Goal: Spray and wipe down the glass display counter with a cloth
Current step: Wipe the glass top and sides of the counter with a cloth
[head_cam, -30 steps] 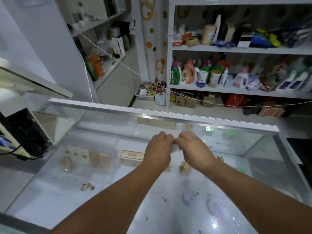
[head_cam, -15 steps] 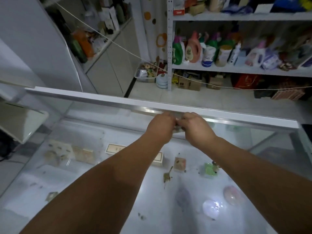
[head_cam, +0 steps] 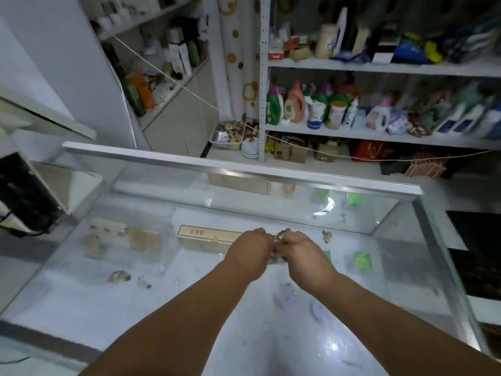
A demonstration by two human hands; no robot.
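Glass tabletop point(head_cam: 130, 299) bordered by metal rail point(head_cam: 244, 170) at far edge; bare glass seen either side of hands. Left hand point(head_cam: 250, 251), right hand point(head_cam: 301, 253) held knuckles together mid-tabletop, grips closed on cloth point(head_cam: 280, 236), seemingly crumpled.

white metal shelving point(head_cam: 379, 67) stocked with bottles, pale wall point(head_cam: 62, 63), white floor point(head_cam: 311, 169).

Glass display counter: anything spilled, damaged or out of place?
No cracks show. The clear glass display counter is hazy with smears, wet droplets glinting near the right forearm. Left hand and right hand bunch a small grey cloth.
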